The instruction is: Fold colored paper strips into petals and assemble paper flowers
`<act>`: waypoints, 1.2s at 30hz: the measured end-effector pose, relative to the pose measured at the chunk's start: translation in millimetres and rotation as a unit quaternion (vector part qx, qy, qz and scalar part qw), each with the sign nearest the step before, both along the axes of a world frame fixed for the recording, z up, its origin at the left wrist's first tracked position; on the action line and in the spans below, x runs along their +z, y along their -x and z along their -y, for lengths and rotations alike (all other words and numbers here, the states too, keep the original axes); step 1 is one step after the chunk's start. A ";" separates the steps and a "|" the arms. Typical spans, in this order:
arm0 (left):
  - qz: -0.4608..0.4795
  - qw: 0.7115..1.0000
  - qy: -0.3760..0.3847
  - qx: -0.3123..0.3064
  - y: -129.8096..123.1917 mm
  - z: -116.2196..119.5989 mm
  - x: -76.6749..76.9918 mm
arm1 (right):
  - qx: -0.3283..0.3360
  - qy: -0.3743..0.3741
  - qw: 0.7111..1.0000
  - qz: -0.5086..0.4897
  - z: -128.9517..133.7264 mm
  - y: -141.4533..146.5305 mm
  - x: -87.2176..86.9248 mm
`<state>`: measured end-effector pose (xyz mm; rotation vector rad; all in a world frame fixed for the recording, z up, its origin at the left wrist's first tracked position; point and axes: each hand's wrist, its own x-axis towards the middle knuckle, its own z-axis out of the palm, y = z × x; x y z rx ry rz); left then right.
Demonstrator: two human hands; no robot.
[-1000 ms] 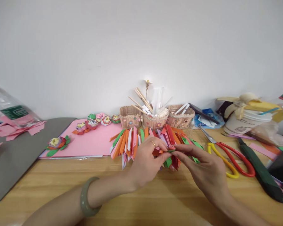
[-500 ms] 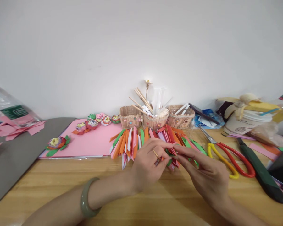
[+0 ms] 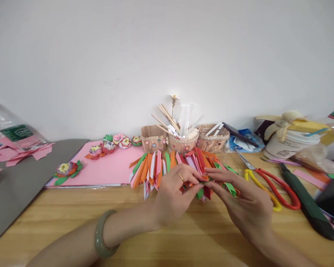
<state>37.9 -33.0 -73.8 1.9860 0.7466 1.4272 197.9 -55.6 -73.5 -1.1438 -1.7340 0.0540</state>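
Fingers (image 3: 193, 190) of L hand (image 3: 172, 196) & R hand (image 3: 247, 204) pinched narrow on sm. paper piece (image 3: 203, 181), just rt of ctr, mostly hidden. Folded strips (image 3: 149, 167) heaped behind, mid-frame. Scissors (image 3: 257, 170) laid ctr-rt, tip up-left; dk green cutter (image 3: 308, 202) beside, lower rt.

- From my end, I see three baskets (image 3: 183, 145) behind paper strips (image 3: 149, 168).
- Left: paper flowers (image 3: 124, 142) on sheets (image 3: 114, 170).
- Right: scissors (image 3: 256, 169); beyond them, a banana peel (image 3: 306, 124) on a cup (image 3: 289, 144).
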 end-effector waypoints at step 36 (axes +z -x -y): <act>0.040 0.971 0.187 -0.142 4.4 -13.6 19.0 | 0.223 0.095 0.970 -0.023 -8.8 -12.5 11.7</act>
